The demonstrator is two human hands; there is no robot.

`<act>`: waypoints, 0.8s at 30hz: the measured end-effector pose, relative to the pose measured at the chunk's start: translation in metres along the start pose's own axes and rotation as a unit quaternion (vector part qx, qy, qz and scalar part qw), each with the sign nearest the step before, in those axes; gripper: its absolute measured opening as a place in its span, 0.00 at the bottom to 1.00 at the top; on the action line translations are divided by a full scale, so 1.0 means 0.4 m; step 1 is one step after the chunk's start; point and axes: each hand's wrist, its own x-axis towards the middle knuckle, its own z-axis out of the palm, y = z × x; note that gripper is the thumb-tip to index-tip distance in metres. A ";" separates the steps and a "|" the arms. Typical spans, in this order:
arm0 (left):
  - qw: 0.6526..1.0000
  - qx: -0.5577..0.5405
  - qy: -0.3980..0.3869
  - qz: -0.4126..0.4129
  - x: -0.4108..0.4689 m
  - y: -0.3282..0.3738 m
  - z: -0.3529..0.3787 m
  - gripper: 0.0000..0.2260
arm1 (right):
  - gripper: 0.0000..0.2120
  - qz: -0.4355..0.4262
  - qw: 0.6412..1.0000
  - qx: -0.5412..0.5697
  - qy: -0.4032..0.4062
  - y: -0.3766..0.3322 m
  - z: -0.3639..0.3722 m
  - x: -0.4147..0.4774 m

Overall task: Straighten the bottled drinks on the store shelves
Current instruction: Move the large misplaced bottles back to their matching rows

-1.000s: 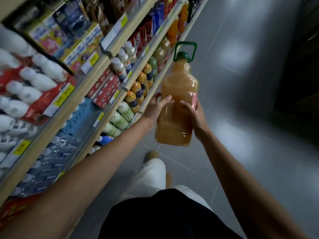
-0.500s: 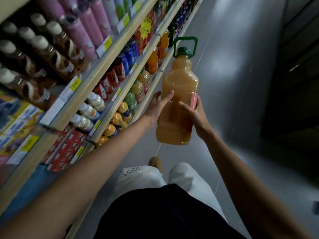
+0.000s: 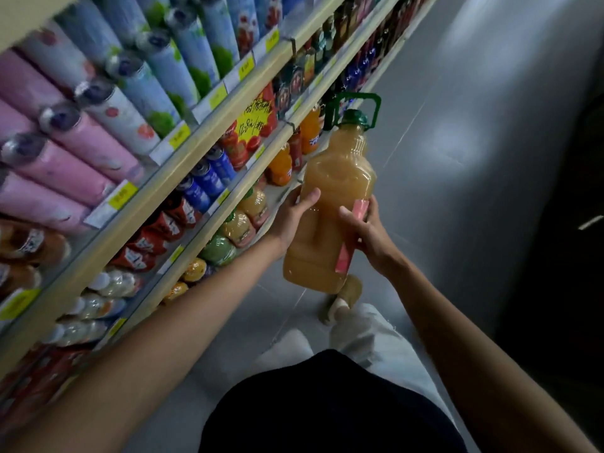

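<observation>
Center frame, the left hand (image 3: 293, 218) grips the juice bottle (image 3: 333, 181) on its left side, the right hand (image 3: 367, 232) grips its right side, just right of the shelves (image 3: 170, 178)

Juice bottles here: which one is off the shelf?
The large pale-orange bottle with the green handle, held between the left hand and right hand over the aisle; the rest sit on shelves.
</observation>
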 end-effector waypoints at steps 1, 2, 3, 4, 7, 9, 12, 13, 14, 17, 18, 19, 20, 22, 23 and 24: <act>1.000 -0.006 0.011 -0.002 0.042 0.012 0.021 0.15 | 0.40 0.010 1.000 0.003 -0.017 -0.021 -0.030 0.043; 1.000 -0.018 0.022 -0.005 0.079 0.023 0.041 0.13 | 0.39 0.019 0.999 0.005 -0.035 -0.042 -0.058 0.083; 0.999 -0.032 0.033 -0.008 0.113 0.034 0.061 0.12 | 0.37 0.028 0.998 0.005 -0.051 -0.061 -0.086 0.121; 0.998 -0.043 0.044 -0.010 0.145 0.043 0.080 0.12 | 0.34 0.034 0.998 0.002 -0.061 -0.079 -0.114 0.157; 0.996 -0.063 0.063 -0.009 0.233 0.053 0.129 0.16 | 0.30 0.046 0.995 -0.024 -0.085 -0.118 -0.181 0.257; 0.994 -0.083 0.074 -0.019 0.285 0.053 0.149 0.21 | 0.31 0.061 0.993 -0.030 -0.096 -0.136 -0.209 0.314; 0.990 -0.096 0.092 -0.040 0.361 0.030 0.158 0.25 | 0.34 0.074 0.991 -0.044 -0.100 -0.134 -0.230 0.389; 0.990 -0.092 0.097 -0.047 0.386 0.013 0.155 0.26 | 0.36 0.074 0.991 -0.049 -0.099 -0.123 -0.233 0.413; 0.990 -0.088 0.101 -0.050 0.412 -0.008 0.149 0.27 | 0.38 0.070 0.992 -0.050 -0.097 -0.105 -0.236 0.439; 0.991 -0.061 0.108 -0.051 0.491 -0.089 0.128 0.24 | 0.39 0.061 0.993 -0.049 -0.083 -0.024 -0.231 0.521; 0.991 -0.054 0.112 -0.048 0.517 -0.118 0.121 0.21 | 0.39 0.056 0.994 -0.052 -0.075 0.010 -0.227 0.550; 0.991 -0.051 0.115 -0.044 0.545 -0.150 0.113 0.17 | 0.39 0.051 0.995 -0.055 -0.066 0.047 -0.224 0.581; 0.991 -0.053 0.117 -0.038 0.577 -0.186 0.104 0.14 | 0.40 0.046 0.996 -0.057 -0.056 0.087 -0.221 0.615; 0.989 -0.048 0.133 -0.033 0.640 -0.271 0.084 0.15 | 0.38 0.035 0.996 -0.065 -0.042 0.175 -0.218 0.687; 0.988 -0.044 0.141 -0.035 0.675 -0.316 0.073 0.18 | 0.37 0.027 0.997 -0.065 -0.039 0.221 -0.218 0.727; 0.987 -0.043 0.147 -0.040 0.710 -0.361 0.062 0.21 | 0.37 0.022 0.997 -0.061 -0.039 0.268 -0.218 0.768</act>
